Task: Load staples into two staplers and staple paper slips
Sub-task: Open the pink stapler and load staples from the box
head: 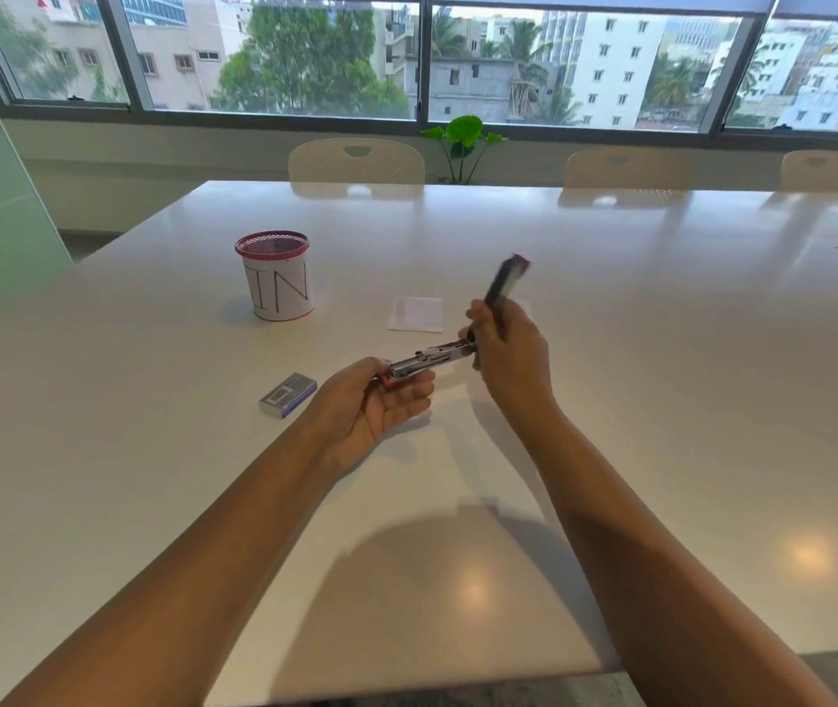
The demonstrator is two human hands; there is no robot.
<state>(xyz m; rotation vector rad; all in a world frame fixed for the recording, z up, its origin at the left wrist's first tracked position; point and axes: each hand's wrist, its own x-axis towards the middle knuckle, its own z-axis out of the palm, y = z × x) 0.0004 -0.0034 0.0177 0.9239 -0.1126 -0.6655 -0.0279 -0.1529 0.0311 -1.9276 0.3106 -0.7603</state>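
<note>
A red stapler (432,358) is held above the white table (661,308), swung wide open. Its metal staple channel lies roughly level, and my left hand (381,405), palm up, grips the channel's near end. My right hand (508,349) holds the raised top cover (506,283), which tilts up and away and is blurred. A small blue staple box (288,395) lies on the table just left of my left hand. A white paper slip (415,313) lies flat beyond the stapler.
A red mesh cup (276,275) wrapped in paper marked "IN" stands at the back left. Cream chairs (355,160) line the table's far side, with a green plant (462,140) by the window.
</note>
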